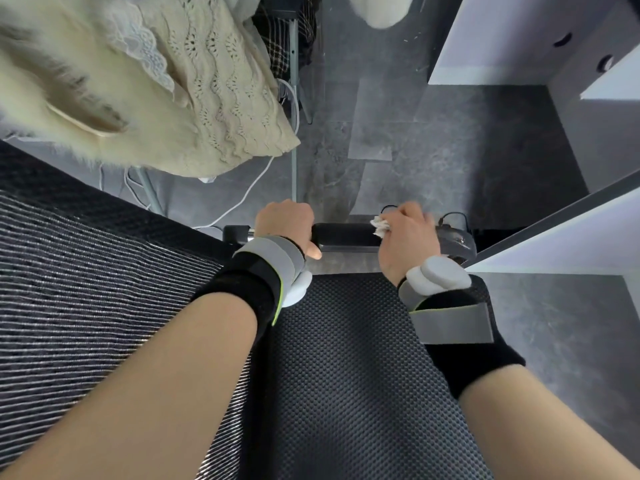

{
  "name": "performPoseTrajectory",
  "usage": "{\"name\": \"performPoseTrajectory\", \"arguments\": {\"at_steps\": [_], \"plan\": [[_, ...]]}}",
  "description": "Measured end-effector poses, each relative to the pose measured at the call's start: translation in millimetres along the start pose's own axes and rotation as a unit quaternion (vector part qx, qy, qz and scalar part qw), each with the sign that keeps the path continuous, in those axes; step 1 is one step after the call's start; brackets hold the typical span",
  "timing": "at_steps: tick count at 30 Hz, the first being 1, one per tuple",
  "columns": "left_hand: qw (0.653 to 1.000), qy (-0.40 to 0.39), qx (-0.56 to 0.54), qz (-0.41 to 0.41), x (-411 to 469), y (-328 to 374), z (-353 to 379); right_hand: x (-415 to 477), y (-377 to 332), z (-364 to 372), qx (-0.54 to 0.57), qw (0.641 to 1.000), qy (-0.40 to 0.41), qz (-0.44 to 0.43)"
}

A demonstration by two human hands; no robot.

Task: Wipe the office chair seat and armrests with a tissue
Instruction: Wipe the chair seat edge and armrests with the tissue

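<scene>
A black office chair fills the lower view: its mesh seat [346, 375] lies under my forearms and the striped backrest [86, 271] is at the left. One black armrest [346, 235] runs across the far side of the seat. My left hand [284, 223] is closed around the armrest's left end, thumb showing below it. My right hand [405, 237] presses a crumpled white tissue [380, 226] onto the armrest's right part. Both wrists wear black and grey straps.
A cream knitted garment [207, 98] hangs over a rack at the upper left, with white cables [256, 188] trailing on the grey floor [450, 150]. White desk panels [519, 39] stand at the upper right and another white panel [571, 237] at the right.
</scene>
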State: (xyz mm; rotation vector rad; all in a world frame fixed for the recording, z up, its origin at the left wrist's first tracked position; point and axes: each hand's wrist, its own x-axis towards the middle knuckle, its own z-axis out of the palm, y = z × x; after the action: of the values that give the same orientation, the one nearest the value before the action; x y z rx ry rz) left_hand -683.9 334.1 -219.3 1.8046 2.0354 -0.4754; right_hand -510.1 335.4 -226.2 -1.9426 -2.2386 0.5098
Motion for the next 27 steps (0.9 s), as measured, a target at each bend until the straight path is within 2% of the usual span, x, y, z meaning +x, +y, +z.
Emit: {"name": "performPoseTrajectory", "arguments": {"at_steps": [9,14,19,24,27], "plan": [[1.000,0.028,0.000,-0.013,-2,0,3,19,-58,16,-0.059,0.977,-0.117,-0.170],[1.000,0.009,-0.005,-0.026,-3,2,-1,3,-47,5,0.011,0.974,-0.113,-0.196],[0.999,0.002,0.027,-0.025,-4,10,-8,-11,-25,7,0.085,0.984,-0.051,-0.147],[0.998,-0.035,0.038,-0.030,-4,14,-16,-12,4,6,0.107,0.990,0.004,-0.088],[0.999,-0.021,0.034,-0.022,-6,27,-17,-7,30,3,0.098,0.993,0.027,-0.066]]}}
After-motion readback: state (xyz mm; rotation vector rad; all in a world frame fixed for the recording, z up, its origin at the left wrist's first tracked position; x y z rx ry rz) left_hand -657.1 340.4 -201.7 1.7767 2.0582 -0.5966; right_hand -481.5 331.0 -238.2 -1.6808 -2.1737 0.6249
